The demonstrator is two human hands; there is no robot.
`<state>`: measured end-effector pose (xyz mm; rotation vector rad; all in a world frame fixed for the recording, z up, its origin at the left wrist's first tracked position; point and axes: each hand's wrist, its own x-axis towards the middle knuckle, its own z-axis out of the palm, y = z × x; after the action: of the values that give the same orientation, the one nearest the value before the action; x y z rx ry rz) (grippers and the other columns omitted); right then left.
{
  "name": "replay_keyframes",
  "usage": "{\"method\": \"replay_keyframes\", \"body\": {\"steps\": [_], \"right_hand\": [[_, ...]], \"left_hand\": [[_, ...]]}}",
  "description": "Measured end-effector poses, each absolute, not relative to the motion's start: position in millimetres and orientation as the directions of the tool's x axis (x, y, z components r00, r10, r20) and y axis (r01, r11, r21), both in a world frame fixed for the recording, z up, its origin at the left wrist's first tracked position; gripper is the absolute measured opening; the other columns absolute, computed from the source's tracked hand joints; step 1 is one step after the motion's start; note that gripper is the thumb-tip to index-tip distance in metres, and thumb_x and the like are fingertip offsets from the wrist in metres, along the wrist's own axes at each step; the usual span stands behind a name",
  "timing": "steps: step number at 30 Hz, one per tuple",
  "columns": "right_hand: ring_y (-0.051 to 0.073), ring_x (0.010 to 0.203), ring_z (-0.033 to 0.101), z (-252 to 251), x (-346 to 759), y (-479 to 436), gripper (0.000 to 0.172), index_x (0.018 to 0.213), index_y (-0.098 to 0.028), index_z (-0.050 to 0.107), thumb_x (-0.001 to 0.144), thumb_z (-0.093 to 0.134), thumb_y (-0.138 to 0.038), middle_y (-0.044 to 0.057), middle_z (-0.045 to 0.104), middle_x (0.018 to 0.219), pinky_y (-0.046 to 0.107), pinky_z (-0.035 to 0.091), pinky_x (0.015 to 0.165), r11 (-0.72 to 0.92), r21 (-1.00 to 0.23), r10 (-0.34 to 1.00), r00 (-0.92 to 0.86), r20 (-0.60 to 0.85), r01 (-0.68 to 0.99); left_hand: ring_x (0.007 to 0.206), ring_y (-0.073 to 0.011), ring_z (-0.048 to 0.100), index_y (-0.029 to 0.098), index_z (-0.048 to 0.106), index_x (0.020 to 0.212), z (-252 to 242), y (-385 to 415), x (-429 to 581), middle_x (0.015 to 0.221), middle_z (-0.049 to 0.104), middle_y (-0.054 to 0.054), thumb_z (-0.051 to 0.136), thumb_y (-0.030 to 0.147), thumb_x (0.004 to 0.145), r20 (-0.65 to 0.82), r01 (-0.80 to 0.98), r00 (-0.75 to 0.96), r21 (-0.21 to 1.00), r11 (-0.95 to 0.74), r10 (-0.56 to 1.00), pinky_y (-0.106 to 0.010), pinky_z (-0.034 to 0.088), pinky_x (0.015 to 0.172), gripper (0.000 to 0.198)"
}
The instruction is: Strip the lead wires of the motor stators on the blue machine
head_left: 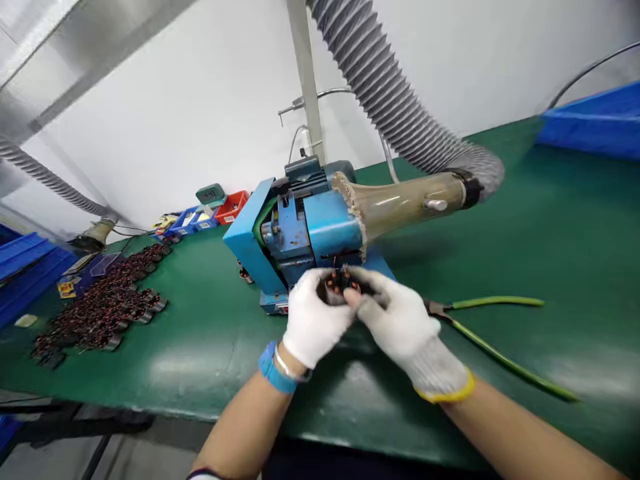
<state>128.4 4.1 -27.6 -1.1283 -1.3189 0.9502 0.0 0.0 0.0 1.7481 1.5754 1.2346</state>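
Both hands wear white knit gloves and meet in front of a blue machine [333, 220]. Between them is a small dark round coil part [336, 285] with copper-coloured windings, like a motor stator. My left hand [315, 317] is closed around its left side. My right hand [395, 313] grips it from the right, thumb and fingertips on its front. The gloves hide much of the part. Just right of my right hand lies a pair of pliers [500, 340] with long green handles, spread apart on the green table [210, 347].
A clear duct [410, 203] joins the machine to a grey ribbed hose [385, 80]. Many similar coil parts [110, 300] are heaped at left. Small blue bins [187, 220] and a red bin [231, 207] stand behind; a large blue bin [593, 123] stands at far right.
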Motion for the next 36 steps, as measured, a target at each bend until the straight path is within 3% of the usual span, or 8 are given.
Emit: {"method": "replay_keyframes", "body": {"steps": [7, 12, 15, 19, 21, 24, 27, 36], "right_hand": [[0.022, 0.107, 0.069, -25, 141, -9, 0.045, 0.123, -0.019, 0.067, 0.085, 0.060, -0.040, 0.009, 0.070, 0.119, 0.033, 0.058, 0.096, 0.508, -0.812, 0.861, -0.198, 0.469, 0.286], [0.021, 0.085, 0.072, -21, 150, -3, 0.032, 0.098, -0.022, 0.075, 0.090, 0.049, -0.039, 0.006, 0.075, 0.095, 0.032, 0.060, 0.077, 0.470, -0.769, 0.882, -0.252, 0.397, 0.432], [0.019, 0.072, 0.069, -15, 162, 3, 0.029, 0.084, -0.021, 0.072, 0.086, 0.054, -0.044, 0.006, 0.073, 0.081, 0.030, 0.058, 0.067, 0.332, -0.871, 0.940, -0.207, 0.272, 0.362], [0.016, 0.059, 0.062, -9, 178, 12, 0.033, 0.085, -0.018, 0.065, 0.081, 0.061, -0.050, 0.008, 0.068, 0.070, 0.027, 0.054, 0.057, 0.020, -0.998, 0.990, 0.140, 0.029, 0.064], [0.017, 0.059, 0.062, -8, 176, 13, 0.035, 0.086, -0.017, 0.066, 0.077, 0.065, -0.051, 0.009, 0.068, 0.071, 0.029, 0.053, 0.055, -0.033, -0.996, 0.994, 0.110, -0.023, 0.089], [0.022, 0.078, 0.069, -14, 159, 5, 0.044, 0.100, -0.018, 0.070, 0.071, 0.070, -0.051, 0.011, 0.073, 0.092, 0.034, 0.059, 0.067, 0.049, -0.978, 0.994, -0.101, 0.028, 0.203], [0.026, 0.104, 0.068, -25, 137, 0, 0.059, 0.121, -0.019, 0.065, 0.070, 0.073, -0.047, 0.011, 0.069, 0.116, 0.041, 0.058, 0.091, 0.165, -0.970, 0.982, -0.122, 0.144, 0.180], [0.026, 0.113, 0.064, -31, 123, 20, 0.054, 0.125, -0.018, 0.063, 0.077, 0.068, -0.043, 0.011, 0.066, 0.121, 0.044, 0.050, 0.106, 0.211, -0.972, 0.976, 0.021, 0.215, 0.104]], "left_hand": [[0.081, -0.0186, 0.063, 0.019, 0.061, 0.095, -21, -15, -19, 0.090, 0.065, -0.003, 0.082, 0.023, 0.062, 0.407, 0.409, -0.067, 0.844, -0.347, 0.911, -0.033, 0.052, 0.076, 0.040], [0.080, -0.0163, 0.064, 0.020, 0.055, 0.101, -19, -14, -14, 0.092, 0.065, -0.002, 0.080, 0.026, 0.068, 0.327, 0.359, -0.054, 0.888, -0.288, 0.943, -0.032, 0.052, 0.077, 0.042], [0.081, -0.0151, 0.064, 0.021, 0.051, 0.101, -18, -18, -12, 0.093, 0.064, -0.001, 0.078, 0.023, 0.069, 0.277, 0.297, -0.022, 0.919, -0.258, 0.961, -0.030, 0.052, 0.078, 0.042], [0.084, -0.0154, 0.062, 0.021, 0.051, 0.100, -23, -21, -11, 0.094, 0.062, -0.001, 0.077, 0.017, 0.067, 0.213, 0.273, -0.093, 0.945, -0.180, 0.973, -0.032, 0.052, 0.085, 0.042], [0.097, -0.0193, 0.064, 0.021, 0.051, 0.113, -28, -21, -11, 0.107, 0.063, -0.005, 0.076, 0.017, 0.068, 0.191, 0.235, -0.116, 0.959, -0.160, 0.975, -0.036, 0.051, 0.093, 0.052], [0.119, -0.0253, 0.060, 0.022, 0.047, 0.130, -37, -17, -12, 0.128, 0.060, -0.011, 0.073, 0.018, 0.073, 0.194, 0.137, -0.066, 0.973, -0.183, 0.979, -0.041, 0.047, 0.105, 0.063], [0.118, -0.0266, 0.062, 0.021, 0.052, 0.126, -40, -10, -10, 0.126, 0.063, -0.012, 0.072, 0.022, 0.076, 0.201, 0.100, -0.072, 0.976, -0.193, 0.977, -0.044, 0.048, 0.106, 0.053], [0.104, -0.0259, 0.069, 0.019, 0.058, 0.114, -21, 9, 3, 0.112, 0.071, -0.011, 0.080, 0.025, 0.073, 0.253, 0.282, -0.172, 0.939, -0.199, 0.952, -0.044, 0.054, 0.097, 0.047]]}}
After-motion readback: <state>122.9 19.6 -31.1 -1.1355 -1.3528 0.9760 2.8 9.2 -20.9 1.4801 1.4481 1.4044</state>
